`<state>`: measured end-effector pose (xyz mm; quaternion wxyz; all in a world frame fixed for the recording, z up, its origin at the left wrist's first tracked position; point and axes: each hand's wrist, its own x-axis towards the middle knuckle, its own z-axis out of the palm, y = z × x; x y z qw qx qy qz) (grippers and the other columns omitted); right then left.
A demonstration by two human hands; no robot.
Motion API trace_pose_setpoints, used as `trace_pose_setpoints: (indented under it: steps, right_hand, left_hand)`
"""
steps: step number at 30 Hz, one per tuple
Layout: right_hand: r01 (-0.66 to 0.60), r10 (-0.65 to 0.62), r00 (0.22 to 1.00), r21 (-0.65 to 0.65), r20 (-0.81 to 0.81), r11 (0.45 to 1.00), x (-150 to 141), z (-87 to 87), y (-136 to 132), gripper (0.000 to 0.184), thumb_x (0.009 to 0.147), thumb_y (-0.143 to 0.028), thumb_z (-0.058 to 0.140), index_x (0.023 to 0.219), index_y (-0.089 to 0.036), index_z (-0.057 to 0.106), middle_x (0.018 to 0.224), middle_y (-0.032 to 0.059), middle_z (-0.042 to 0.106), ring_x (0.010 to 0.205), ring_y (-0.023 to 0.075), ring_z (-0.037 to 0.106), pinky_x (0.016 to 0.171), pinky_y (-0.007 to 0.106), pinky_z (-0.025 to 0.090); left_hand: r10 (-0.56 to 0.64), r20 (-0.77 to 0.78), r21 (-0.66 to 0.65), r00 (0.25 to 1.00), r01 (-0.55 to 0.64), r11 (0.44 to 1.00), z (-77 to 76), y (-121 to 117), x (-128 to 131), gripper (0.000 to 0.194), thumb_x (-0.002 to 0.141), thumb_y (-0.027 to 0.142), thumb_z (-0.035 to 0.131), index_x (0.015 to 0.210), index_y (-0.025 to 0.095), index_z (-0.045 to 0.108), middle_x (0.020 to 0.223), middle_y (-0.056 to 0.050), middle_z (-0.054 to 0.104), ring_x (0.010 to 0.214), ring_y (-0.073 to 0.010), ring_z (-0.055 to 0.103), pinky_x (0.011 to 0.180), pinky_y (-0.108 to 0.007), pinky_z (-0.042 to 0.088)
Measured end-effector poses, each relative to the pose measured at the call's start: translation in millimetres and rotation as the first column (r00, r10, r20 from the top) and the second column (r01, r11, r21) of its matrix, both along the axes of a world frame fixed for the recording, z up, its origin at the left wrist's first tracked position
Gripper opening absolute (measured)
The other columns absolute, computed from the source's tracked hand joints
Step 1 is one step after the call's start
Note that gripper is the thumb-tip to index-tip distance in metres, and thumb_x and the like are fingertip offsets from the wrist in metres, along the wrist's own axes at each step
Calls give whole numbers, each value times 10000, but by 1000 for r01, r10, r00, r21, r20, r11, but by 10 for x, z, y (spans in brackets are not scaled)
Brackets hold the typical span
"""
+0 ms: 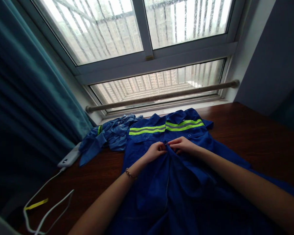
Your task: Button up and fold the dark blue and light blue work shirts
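A blue work jacket with yellow-green and grey reflective bands across the chest lies spread out, its collar toward the window. My left hand pinches the front edge of the jacket just below the chest band. Close against it, my right hand grips the opposite front edge, fingertips almost meeting the left ones. A small dark spot, perhaps a fastener, shows between the fingertips; its kind cannot be made out. Below the hands the cloth bunches into folds along the centre line. A bracelet circles my left wrist.
A crumpled lighter blue garment lies left of the jacket. Beside it are a white power bank, a white cable and a yellow strip. The brown wooden surface reaches a barred window; a teal curtain hangs at left.
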<state>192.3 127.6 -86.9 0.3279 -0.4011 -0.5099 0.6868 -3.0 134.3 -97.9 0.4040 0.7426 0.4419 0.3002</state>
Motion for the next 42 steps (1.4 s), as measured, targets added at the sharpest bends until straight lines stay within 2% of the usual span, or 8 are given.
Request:
trace_pose_setpoints:
  steps: [5,11,18,23,27,31,36,42]
  right_hand:
    - [96,-109,990,137,91,986,-99,-76,35,282,619,-277,658,858,-130,684,497,-14,580,417,80,483,388,178,388]
    - [166,-216,971,355,105,920,-149,-163,-94,275,656,-352,629,818,-135,679,556,-5,576,440,93,480,412,202,376]
    - [226,-454,876,694,161,683,-161,-102,-189,107,704,-265,609,686,-165,640,717,24,593,651,129,545,617,244,423]
    - [185,-440,887,761,144,622,-176,-76,-241,62,733,-226,590,713,-177,622,739,20,576,685,131,544,598,234,416]
    - [160,-460,873,793,164,587,-179,-98,-246,46,752,-210,570,738,-182,604,752,18,557,689,131,537,598,232,417]
    - [84,-479,850,842,218,532,-199,-133,-253,42,771,-174,530,772,-184,571,790,25,536,701,134,518,639,244,416]
    - [11,-460,854,874,245,486,-232,-148,-282,91,780,-145,499,858,-184,524,826,35,518,753,147,505,700,259,417]
    - [63,-448,870,857,204,512,-240,-159,-287,162,742,-173,560,884,-178,482,796,23,511,709,137,499,678,263,433]
  left_hand:
    - [53,-7,39,999,-53,998,-17,1,62,106,606,267,654,611,167,619,558,14,540,532,-111,456,489,-187,320]
    - [42,270,-166,962,3,986,-20,-111,81,152,691,298,596,737,155,572,574,4,562,493,-117,513,477,-210,391]
    - [220,346,-63,912,-212,975,36,-237,143,84,669,245,625,706,170,623,610,-11,581,541,-122,532,522,-215,405]
    - [269,303,69,914,-303,951,108,-321,172,54,669,209,627,671,193,678,724,-38,630,691,-154,559,645,-235,422]
    - [326,364,-174,873,-280,944,39,-322,211,129,661,253,650,748,163,683,738,-54,652,687,-167,584,655,-259,454]
    - [411,477,-433,777,-199,879,-63,-296,238,247,616,294,706,796,140,634,739,-42,633,668,-135,587,625,-233,468]
    - [534,540,-594,650,-156,789,-58,-280,224,239,565,202,741,723,134,575,697,-15,592,626,-104,579,574,-200,472]
    - [585,560,-667,587,-100,739,-22,-242,186,228,551,90,713,698,129,543,640,-3,566,575,-93,571,567,-202,478]
